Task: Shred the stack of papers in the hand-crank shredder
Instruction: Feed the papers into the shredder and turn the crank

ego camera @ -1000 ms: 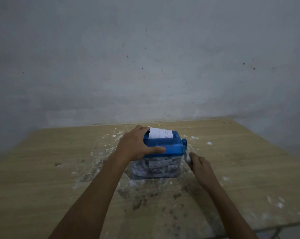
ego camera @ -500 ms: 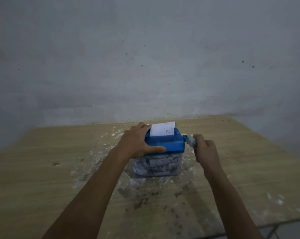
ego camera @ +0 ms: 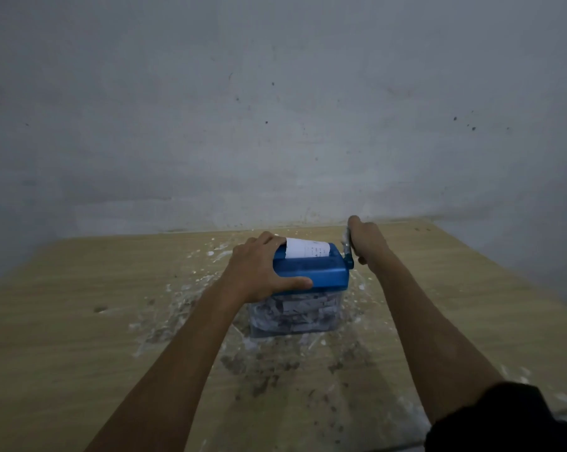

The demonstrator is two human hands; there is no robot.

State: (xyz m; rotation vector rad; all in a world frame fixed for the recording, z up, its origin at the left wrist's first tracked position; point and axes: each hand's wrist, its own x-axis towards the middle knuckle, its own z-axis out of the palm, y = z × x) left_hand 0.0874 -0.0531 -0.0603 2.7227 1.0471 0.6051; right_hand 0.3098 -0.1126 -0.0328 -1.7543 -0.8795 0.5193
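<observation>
Your left hand (ego camera: 259, 272) clamps the shredder's blue top (ego camera: 311, 272) from the left side, thumb along the front edge, fingers curled over the back. Your right hand (ego camera: 366, 239) is wrapped around the crank handle (ego camera: 348, 247) on the shredder's right side, fist raised above the top.

A sheet of paper (ego camera: 306, 248) stands in the slot, only a short printed strip showing above the lid. The clear bin (ego camera: 295, 313) under the blue top is packed nearly full with paper shreds.

The shredder sits mid-table on the wooden table (ego camera: 80, 321), with white flecks and dark smudges around it.

Versus half a second ago: your right hand went from beside the shredder up to above it, and the paper shows less height. Left hand unchanged.
</observation>
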